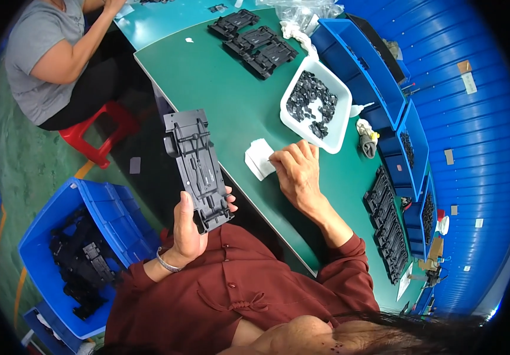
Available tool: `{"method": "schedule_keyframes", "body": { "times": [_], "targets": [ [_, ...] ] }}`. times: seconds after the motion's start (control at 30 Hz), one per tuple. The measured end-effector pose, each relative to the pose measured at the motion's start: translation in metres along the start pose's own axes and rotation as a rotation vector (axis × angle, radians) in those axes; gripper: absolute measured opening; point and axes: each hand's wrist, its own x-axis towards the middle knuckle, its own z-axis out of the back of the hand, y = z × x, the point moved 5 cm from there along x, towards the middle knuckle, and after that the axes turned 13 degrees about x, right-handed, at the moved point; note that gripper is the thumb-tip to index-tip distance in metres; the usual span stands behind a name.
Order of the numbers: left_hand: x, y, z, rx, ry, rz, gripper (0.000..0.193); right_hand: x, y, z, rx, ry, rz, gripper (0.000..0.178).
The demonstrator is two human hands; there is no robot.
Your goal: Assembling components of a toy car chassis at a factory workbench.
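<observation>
My left hand [190, 228] grips a long black plastic chassis-like part [198, 165] by its near end, thumb on one side and fingertips showing on the other. The part is held up tilted beside the table's front edge, its face with moulded bars and slots toward me. Above the green table my right hand [298, 177] is closed, fingers curled and fingertips pressed together at the right edge of a folded white paper or cloth [259, 158]. Whatever those fingertips hold, if anything, is hidden.
A white tub [345, 121] of small black parts stands on the green table [207, 71]. Similar black parts [261, 50] lie beyond, others [385, 222] at right beside blue bins [400, 160]. A blue crate [36, 260] with black parts stands lower left. Another person [47, 65] sits on a red stool [98, 133].
</observation>
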Motion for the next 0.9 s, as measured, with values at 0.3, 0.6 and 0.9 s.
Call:
{"method": "schedule_keyframes", "body": {
  "times": [0.3, 0.6, 0.9],
  "targets": [
    [0.003, 0.001, 0.008, -0.014, -0.031, 0.003, 0.070, 0.007, -0.008, -0.014, -0.042, 0.083, 0.014, 0.019],
    [0.002, 0.003, 0.010, -0.014, -0.048, 0.021, 0.069, 0.016, 0.023, -0.020, -0.388, 0.337, 0.215, 0.024],
    [0.001, 0.005, 0.011, 0.021, -0.075, 0.038, 0.073, 0.010, -0.013, -0.012, 0.086, 0.058, -0.094, 0.015]
  ]
}}
